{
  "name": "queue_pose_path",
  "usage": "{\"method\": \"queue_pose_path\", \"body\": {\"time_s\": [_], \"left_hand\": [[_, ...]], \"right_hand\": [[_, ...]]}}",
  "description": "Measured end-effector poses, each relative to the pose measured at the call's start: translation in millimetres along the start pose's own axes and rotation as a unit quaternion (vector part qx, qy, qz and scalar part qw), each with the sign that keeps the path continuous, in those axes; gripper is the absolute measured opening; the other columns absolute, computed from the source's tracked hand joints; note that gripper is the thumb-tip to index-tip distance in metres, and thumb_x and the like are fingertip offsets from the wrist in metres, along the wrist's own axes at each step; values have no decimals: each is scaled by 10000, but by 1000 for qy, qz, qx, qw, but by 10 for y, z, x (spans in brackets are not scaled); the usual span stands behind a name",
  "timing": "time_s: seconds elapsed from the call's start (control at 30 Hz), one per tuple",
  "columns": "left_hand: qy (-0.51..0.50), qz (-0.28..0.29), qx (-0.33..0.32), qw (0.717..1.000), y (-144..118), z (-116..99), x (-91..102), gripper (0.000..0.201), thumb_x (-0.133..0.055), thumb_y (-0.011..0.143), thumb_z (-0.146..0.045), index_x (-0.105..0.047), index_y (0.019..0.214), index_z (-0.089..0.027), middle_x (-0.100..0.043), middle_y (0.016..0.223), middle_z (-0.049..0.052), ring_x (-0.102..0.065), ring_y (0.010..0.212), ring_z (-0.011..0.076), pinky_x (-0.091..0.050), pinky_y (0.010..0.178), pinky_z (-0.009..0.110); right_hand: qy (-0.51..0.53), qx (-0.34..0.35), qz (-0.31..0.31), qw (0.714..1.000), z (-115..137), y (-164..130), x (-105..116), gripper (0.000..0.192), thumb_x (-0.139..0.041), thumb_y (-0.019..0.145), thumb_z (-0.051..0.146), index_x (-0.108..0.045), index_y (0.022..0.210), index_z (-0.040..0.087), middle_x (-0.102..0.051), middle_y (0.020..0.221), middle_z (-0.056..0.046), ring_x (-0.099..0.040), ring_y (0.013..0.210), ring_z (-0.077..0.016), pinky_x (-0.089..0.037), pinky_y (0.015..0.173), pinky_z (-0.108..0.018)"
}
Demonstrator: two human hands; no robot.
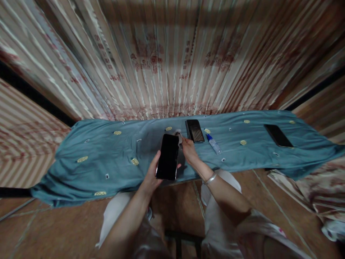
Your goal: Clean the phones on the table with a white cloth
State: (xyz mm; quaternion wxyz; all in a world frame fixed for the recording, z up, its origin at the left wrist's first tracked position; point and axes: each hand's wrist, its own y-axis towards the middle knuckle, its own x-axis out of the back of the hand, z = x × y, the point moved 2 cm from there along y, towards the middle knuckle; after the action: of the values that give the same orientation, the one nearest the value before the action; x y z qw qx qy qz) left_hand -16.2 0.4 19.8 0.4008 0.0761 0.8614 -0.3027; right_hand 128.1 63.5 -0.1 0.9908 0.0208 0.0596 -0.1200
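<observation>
My left hand [153, 172] grips a black smartphone [168, 158] by its lower part, thumb on the left edge and fingertips showing at the right edge. The dark screen faces up toward me. My right hand [188, 148], with a silver bangle on its wrist, pinches a small greyish cloth [179, 137] at the phone's upper right edge. Just beyond that hand, a dark phone [196, 130] lies on the table, with what looks like another partly under it. To its right lies a clear bottle [215, 144] with a blue cap.
A teal patterned cloth [107, 147] covers the long narrow table. Farther right on it rests another black phone [278, 135]. Striped floral curtains [167, 64] hang close behind the table. My knees are below its near edge, above a brown tiled floor [180, 205].
</observation>
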Motion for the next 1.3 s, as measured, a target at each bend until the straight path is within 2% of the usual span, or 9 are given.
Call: {"method": "queue_pose_path", "body": {"time_s": [0.23,0.37,0.47,0.6,0.73,0.87,0.97,1.07,1.3], "left_hand": [[10,11,-4,1000,-7,-5,11,391,-517,898,-427,-645,1135,-143,-738,1031,83,-673,1022,252,-482,1000,498],[8,-12,-10,1000,12,-8,25,380,-526,902,-387,-655,1127,-108,-741,1021,98,-685,999,242,-496,991,424],[13,-42,-9,999,7,-6,-1,357,-515,914,-340,-669,1109,-83,-752,963,101,-693,979,228,-494,989,354],[12,-58,-17,998,14,10,-51,365,-486,930,-322,-662,1142,-82,-757,932,90,-692,982,218,-492,980,319],[5,-73,-27,997,86,23,-22,366,-486,928,-322,-657,1144,-81,-755,938,92,-701,945,212,-507,946,315],[-5,-98,-44,994,153,-8,33,326,-495,924,-326,-680,1051,-89,-752,826,70,-714,791,187,-542,860,310],[-10,-100,-55,993,164,-47,43,298,-485,930,-320,-690,955,-105,-741,761,46,-695,668,153,-558,770,280],[-8,-102,-61,993,164,-91,48,303,-483,929,-329,-691,940,-108,-740,759,52,-688,640,152,-560,728,271],[-1,-98,-68,993,165,-208,85,345,-453,938,-356,-680,998,-103,-728,711,53,-703,681,178,-561,774,289]], "right_hand": [[-84,15,-13,996,-11,-2,65,473,-471,791,645,-524,582,224,-445,525,38,-408,530,-134,-336,534,-276],[-113,27,-29,993,0,2,85,456,-474,822,588,-489,551,222,-381,505,47,-362,512,-123,-290,511,-276],[-129,32,-32,991,4,21,82,431,-473,854,524,-502,556,214,-383,503,46,-361,514,-122,-281,509,-276],[-140,14,-38,989,-15,28,57,419,-434,896,455,-496,556,219,-394,514,43,-382,524,-128,-307,513,-272],[-149,6,-38,988,-31,-17,2,455,-438,909,430,-383,498,242,-322,479,55,-346,487,-124,-287,491,-272],[-189,17,-8,982,-7,-88,-57,484,-450,919,400,-335,476,241,-315,459,54,-361,479,-124,-274,502,-271],[-253,45,23,966,38,-133,-75,478,-433,938,384,-384,489,227,-386,474,41,-418,506,-129,-283,543,-271],[-340,78,58,935,83,-178,-79,450,-395,961,362,-462,541,216,-478,532,14,-475,551,-143,-290,577,-274],[-472,140,139,860,144,-306,-155,427,-310,992,320,-589,695,195,-609,685,-53,-571,695,-181,-320,636,-280]]}}
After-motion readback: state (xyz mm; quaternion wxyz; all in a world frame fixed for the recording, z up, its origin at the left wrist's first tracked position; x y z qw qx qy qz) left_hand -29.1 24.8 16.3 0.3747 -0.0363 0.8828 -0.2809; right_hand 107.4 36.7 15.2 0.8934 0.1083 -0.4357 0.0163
